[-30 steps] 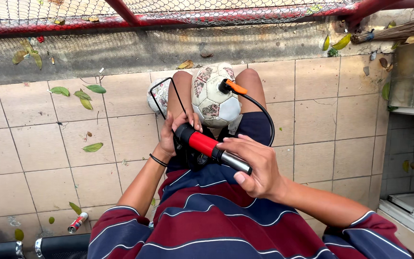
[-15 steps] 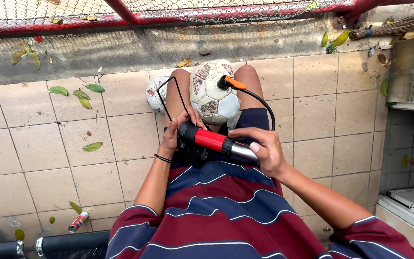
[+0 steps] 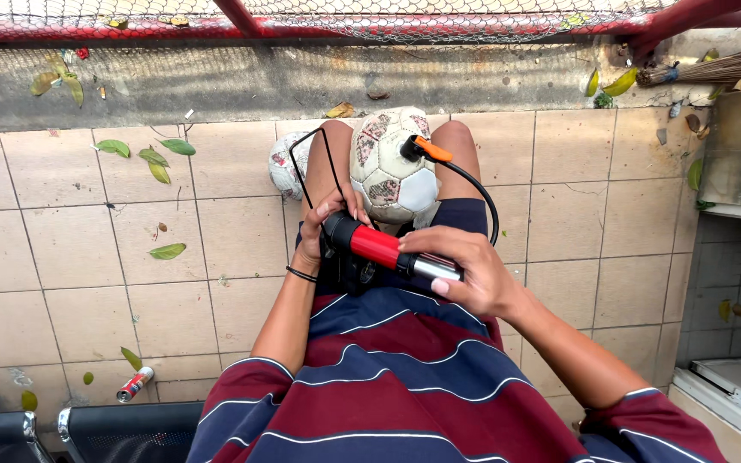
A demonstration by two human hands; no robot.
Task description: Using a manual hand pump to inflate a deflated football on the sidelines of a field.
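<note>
Beige floor tiles [image 3: 70, 249] frame centre: my right hand [image 3: 465, 274] has slid down, gripping the pump [image 3: 379, 246] handle; left hand [image 3: 323, 231] clasps its barrel, ball [image 3: 392, 167] between knees.

You get even, soft daylight with faint shadows, no glare, sharp focus throughout, and wide-angle bending along the frame edges.
</note>
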